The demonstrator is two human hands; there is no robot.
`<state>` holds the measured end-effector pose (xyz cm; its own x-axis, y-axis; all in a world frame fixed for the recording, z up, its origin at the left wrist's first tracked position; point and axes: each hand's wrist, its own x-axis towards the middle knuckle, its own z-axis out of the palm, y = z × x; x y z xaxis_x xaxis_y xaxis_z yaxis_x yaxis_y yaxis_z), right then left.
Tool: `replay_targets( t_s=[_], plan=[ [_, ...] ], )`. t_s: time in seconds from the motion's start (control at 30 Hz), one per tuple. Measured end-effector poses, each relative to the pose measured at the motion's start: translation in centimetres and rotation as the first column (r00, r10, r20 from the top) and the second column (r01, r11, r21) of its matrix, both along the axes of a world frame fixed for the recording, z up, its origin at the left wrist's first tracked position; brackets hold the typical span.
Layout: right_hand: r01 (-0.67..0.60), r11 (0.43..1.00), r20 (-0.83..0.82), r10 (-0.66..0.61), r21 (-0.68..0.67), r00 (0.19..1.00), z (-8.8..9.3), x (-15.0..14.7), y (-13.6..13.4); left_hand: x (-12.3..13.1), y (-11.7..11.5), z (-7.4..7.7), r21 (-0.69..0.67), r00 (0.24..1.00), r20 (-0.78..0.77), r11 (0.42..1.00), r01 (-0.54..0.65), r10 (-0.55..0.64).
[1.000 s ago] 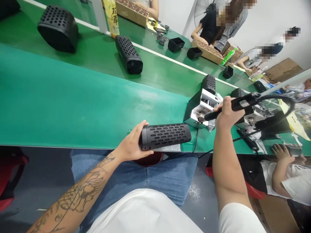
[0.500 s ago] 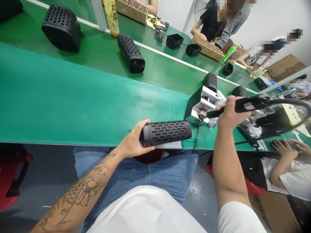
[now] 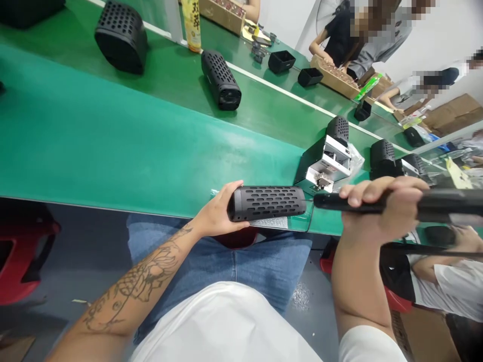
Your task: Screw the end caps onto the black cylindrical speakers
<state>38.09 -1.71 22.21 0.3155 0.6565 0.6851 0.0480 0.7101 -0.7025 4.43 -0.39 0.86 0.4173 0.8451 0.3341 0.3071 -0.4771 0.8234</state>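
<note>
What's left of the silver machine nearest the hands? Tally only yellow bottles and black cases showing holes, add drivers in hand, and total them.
Holed cases: 3 (one in the left hand, two on the table)
Yellow bottle: 1
Driver: 1 (in the right hand)
Total: 5

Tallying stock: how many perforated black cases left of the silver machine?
3: a case in the left hand, one by the yellow bottle, one farther left; cropped shapes may be more.
</note>
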Motion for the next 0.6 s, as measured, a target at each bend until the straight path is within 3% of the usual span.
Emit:
replay_targets(
  t_s=[0.07,0.13,0.23,0.3,0.43,0.6],
  plan=[
    [-0.19,0.98,0.03,0.192,-0.059,0.981,1.1,-3.2,-2.6,0.1,0.0,0.2,-0.011,1.0,0.005,1.0,0.011,-0.011],
    [-0.36,0.921,0.053,0.371,-0.148,0.927,1.5,-6.3,-4.3,0.2,0.0,0.5,-0.015,1.0,0.014,1.0,0.018,-0.017],
    [-0.512,0.835,0.069,0.533,-0.2,0.843,0.9,-9.5,-4.6,0.5,-0.2,0.8,-0.013,0.999,0.034,1.0,0.014,-0.014],
    [-0.536,0.822,0.087,0.559,-0.192,0.825,0.0,-10.8,-3.7,0.7,-0.3,1.0,-0.025,0.999,0.044,1.0,0.006,-0.005],
    [-0.495,0.85,0.113,0.517,-0.179,0.848,-1.5,-11.9,-1.6,1.0,-0.4,1.2,-0.057,0.999,0.044,0.998,0.009,-0.006],
    [-0.499,0.845,0.085,0.521,-0.191,0.849,-2.1,-12.5,-0.6,1.2,-0.3,1.3,-0.042,0.998,0.056,0.999,0.027,-0.024]
  ],
)
